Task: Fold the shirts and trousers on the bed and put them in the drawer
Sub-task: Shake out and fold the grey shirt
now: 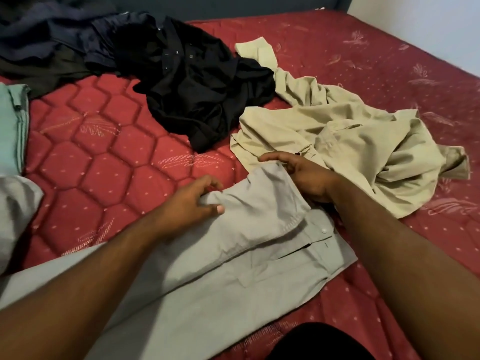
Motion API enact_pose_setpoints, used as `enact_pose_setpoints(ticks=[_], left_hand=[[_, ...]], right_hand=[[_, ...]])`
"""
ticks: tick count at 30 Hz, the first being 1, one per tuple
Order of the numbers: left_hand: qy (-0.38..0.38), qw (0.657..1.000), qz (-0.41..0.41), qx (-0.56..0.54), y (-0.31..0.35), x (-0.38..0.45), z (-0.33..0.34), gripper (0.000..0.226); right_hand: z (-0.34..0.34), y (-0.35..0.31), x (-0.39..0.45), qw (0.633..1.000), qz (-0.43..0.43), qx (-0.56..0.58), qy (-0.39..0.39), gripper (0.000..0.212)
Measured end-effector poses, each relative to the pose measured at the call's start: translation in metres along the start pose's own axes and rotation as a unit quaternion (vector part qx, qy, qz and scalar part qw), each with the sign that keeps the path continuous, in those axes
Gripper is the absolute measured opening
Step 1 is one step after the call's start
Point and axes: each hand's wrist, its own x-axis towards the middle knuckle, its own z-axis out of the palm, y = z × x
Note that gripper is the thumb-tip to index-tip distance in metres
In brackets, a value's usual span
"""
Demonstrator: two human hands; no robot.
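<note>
Red quilted mattress (109, 152), dark headboard (233, 6), white wall (428, 24) at right.

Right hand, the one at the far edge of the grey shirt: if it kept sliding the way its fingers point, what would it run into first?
The right hand points left, so first bare red mattress, probably; the black shirt lies farther back, though depth is unclear.
</note>
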Motion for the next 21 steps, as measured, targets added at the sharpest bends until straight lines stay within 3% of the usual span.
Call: enact_pose_setpoints(ticks=[3,5,8,10,12,14,15,17,19,21], left_hand=[[0.022,0.998,0.043,-0.035,0.009,-0.002,0.000,0.039],[0.026,0.996,0.080,-0.036,0.019,-0.005,-0.007,0.038],[0.033,0.995,0.098,-0.014,0.018,-0.010,-0.013,0.043],[0.035,0.995,0.094,0.015,0.012,-0.011,-0.010,0.049],[0.065,0.989,0.101,0.087,0.009,-0.008,-0.005,0.052],[0.126,0.966,0.111,0.196,0.017,-0.006,-0.002,0.042],[0.164,0.953,0.129,0.218,0.025,-0.005,0.002,0.040],[0.205,0.949,0.174,0.166,0.048,-0.003,0.013,0.030],[0.170,0.972,0.144,0.081,0.073,0.005,0.025,0.017],[0.065,0.992,0.085,0.069,0.085,0.018,0.034,0.011]], right_hand=[[0.005,-0.015,0.000,0.999,0.007,-0.037,0.026,0.030],[-0.001,-0.019,-0.004,0.997,-0.013,0.037,0.064,0.029],[-0.003,-0.021,-0.014,0.981,-0.008,0.195,0.011,0.030],[-0.003,-0.018,-0.018,0.978,0.011,0.210,-0.011,0.027],[-0.002,-0.017,-0.020,0.988,-0.014,0.149,0.037,0.030],[0.005,-0.019,-0.028,0.980,-0.114,-0.011,0.164,0.033],[0.010,-0.016,-0.034,0.954,-0.180,-0.102,0.216,0.033],[0.031,0.002,-0.050,0.885,-0.300,-0.269,0.231,0.036],[0.055,0.025,-0.070,0.841,-0.337,-0.367,0.211,0.038],[0.064,0.044,-0.083,0.813,-0.359,-0.396,0.231,0.029]])
